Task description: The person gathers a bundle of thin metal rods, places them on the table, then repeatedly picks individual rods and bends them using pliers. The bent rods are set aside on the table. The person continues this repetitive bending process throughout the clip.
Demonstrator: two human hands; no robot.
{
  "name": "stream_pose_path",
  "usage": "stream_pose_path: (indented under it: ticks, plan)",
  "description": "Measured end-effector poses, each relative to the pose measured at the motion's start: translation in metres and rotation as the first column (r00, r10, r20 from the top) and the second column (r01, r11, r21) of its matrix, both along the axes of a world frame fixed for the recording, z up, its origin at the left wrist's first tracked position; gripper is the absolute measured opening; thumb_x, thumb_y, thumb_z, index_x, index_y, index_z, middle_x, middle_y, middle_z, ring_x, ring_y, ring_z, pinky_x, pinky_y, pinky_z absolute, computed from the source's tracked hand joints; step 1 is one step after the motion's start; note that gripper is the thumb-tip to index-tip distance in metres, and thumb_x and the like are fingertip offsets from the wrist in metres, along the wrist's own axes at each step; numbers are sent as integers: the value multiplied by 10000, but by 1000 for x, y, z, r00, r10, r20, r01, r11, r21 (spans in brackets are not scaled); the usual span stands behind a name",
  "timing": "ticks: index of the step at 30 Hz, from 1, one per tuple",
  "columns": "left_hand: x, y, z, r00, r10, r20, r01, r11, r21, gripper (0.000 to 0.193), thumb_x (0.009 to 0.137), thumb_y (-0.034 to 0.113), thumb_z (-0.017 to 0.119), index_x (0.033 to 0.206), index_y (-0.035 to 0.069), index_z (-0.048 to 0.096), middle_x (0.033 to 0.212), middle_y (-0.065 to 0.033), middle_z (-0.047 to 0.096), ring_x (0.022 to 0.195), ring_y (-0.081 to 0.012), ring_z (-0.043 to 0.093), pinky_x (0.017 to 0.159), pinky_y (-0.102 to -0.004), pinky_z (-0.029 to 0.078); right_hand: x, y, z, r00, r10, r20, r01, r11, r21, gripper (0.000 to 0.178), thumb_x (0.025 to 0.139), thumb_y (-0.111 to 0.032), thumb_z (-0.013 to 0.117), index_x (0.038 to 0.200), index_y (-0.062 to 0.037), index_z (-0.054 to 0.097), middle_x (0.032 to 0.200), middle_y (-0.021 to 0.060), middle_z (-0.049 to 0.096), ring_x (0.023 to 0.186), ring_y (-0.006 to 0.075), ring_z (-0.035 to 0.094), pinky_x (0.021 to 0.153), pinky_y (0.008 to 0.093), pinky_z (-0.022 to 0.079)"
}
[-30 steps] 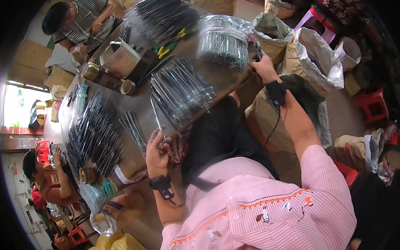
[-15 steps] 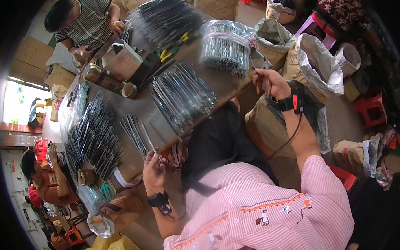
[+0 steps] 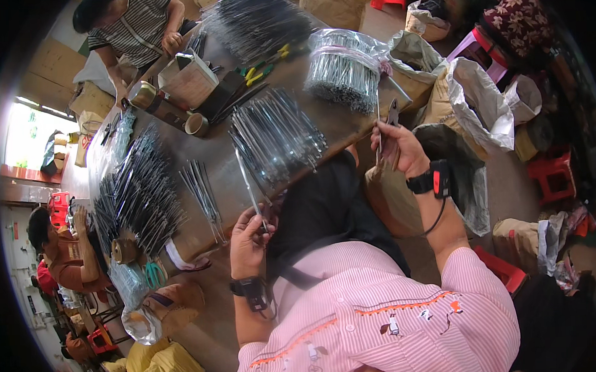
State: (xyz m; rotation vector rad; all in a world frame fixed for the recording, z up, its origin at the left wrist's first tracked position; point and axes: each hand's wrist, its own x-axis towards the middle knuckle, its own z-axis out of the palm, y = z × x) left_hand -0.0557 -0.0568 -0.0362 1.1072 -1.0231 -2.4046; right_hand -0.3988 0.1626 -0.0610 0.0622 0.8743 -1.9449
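Now my left hand [image 3: 247, 240] pinches a thin metal rod [image 3: 249, 184] upright over the table edge, my right hand [image 3: 396, 150] grips pliers [image 3: 391, 117]. Rod piles [image 3: 273, 137] cover the brown table [image 3: 338, 122]; sacks [image 3: 472, 94] crowd the floor beside it.

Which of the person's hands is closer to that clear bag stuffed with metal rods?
The right. The right hand, holding pliers, is just below the bag. The left hand, holding one thin rod, sits well away at the table's near edge.
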Motion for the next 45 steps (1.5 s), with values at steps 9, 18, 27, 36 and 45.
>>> stream_pose_path:
  ticks: [9,18,27,36,45]
  plan:
    - [-42,41,17,963,-227,-146,232,973,17,265,828,-23,662,1082,9,594,967,-54,623,901,-220,673,826,-312,574,88,-25,51,928,133,-348,-123,991,53,191,888,-66,668,1050,-27,574,836,79,654,729,181,661,667,305,557]
    - [-58,47,31,951,-232,-204,221,972,-73,189,852,-39,641,1019,-31,553,931,-96,623,845,-237,684,800,-324,578,133,-44,60,818,41,-574,17,995,95,192,875,-41,684,1016,-11,558,825,60,651,736,153,674,654,258,541]
    - [-60,40,21,958,-244,-153,202,948,-247,199,802,-55,707,969,7,616,863,-59,676,776,-150,674,721,-295,582,158,-50,40,707,85,-702,34,987,154,174,887,-39,673,1033,-4,584,832,73,664,708,130,649,583,243,526]
    - [-48,38,22,916,-397,-66,355,874,-332,251,833,-49,657,1073,-34,586,909,-99,668,819,-193,692,725,-278,570,126,-47,47,825,-14,-564,85,991,99,193,896,-55,656,1068,3,590,853,90,660,706,159,649,659,274,533]
    - [-52,51,27,878,-474,-68,455,870,-188,278,814,-51,660,1090,-35,625,930,-77,682,818,-150,684,719,-251,551,125,-31,36,943,-16,-334,62,990,129,254,887,-66,666,1115,10,584,893,115,662,732,176,646,670,292,540]
